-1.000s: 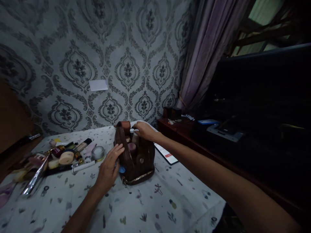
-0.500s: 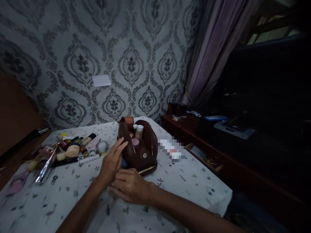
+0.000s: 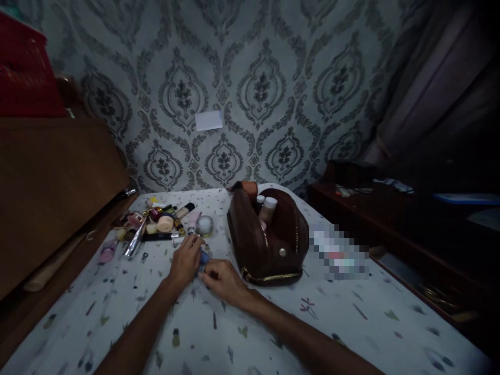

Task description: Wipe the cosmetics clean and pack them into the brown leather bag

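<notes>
My left hand [image 3: 187, 259] is closed around a small blue object [image 3: 204, 257] just above the patterned tablecloth; most of that object is hidden by the fingers. Right beside it, my right hand [image 3: 224, 281] has its fingers curled in a pinch near the blue object's lower end, and what they grip cannot be made out. To the right of both hands stands a brown zip bag [image 3: 250, 245], its top unzipped. Inside it are a bottle with a white cap [image 3: 268, 209] and a smaller white-capped container [image 3: 260, 199]. A clear jar [image 3: 204, 225] sits beyond my left hand.
Assorted cosmetics, among them a silver tube [image 3: 135, 240] and a round beige compact [image 3: 165, 224], lie at the left of the white tablecloth [image 3: 234, 333]. A brown box [image 3: 58, 182] borders that side. An open drawer [image 3: 410, 276] is at the right.
The view has swung left. Both hands, close against the bag before, are now apart from it on its left, and the blue object has moved with them.
</notes>
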Demonstrator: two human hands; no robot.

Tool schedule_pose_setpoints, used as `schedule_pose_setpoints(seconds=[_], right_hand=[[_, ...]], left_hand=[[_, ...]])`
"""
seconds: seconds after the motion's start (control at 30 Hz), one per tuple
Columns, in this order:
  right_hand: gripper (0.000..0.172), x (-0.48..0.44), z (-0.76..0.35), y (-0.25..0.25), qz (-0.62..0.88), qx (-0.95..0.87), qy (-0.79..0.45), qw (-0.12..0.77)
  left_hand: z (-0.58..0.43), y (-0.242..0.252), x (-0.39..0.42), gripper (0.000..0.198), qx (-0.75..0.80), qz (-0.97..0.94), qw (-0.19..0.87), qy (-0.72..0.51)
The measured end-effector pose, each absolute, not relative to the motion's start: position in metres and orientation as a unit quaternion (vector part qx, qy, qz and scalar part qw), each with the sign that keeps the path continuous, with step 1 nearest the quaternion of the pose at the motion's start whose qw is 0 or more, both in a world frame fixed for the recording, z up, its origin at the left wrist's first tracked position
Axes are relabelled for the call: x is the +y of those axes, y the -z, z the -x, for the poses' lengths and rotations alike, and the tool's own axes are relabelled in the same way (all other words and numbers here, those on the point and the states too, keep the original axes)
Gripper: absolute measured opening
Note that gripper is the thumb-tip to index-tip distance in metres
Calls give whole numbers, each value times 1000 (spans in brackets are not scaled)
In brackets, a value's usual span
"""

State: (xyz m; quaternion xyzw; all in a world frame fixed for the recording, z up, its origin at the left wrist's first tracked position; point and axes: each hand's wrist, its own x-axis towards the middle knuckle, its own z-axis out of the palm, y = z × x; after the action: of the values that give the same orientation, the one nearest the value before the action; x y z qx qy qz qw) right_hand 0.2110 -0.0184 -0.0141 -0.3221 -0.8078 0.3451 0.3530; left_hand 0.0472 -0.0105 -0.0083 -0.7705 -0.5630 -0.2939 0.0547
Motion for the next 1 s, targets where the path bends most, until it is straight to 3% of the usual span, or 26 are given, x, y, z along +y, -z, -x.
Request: schedule_pose_setpoints(seconds=[0.2, 0.37, 0.63, 1.0], right_hand=[[33, -10, -208, 22, 349, -733, -461, 358], [35, -11, -212, 20, 342, -734, -468, 353], [35, -9, -211, 22, 342, -742, -460, 346], [39, -11, -211, 20, 336, -742, -469, 342]], left_hand=[[-45, 9, -6, 44, -655, 702, 65, 272], [-45, 13, -5, 49, -671, 693, 46, 260], [-44, 12, -5, 42, -668, 698, -5, 259], [-40, 7, -8, 39, -654, 701, 5, 283]])
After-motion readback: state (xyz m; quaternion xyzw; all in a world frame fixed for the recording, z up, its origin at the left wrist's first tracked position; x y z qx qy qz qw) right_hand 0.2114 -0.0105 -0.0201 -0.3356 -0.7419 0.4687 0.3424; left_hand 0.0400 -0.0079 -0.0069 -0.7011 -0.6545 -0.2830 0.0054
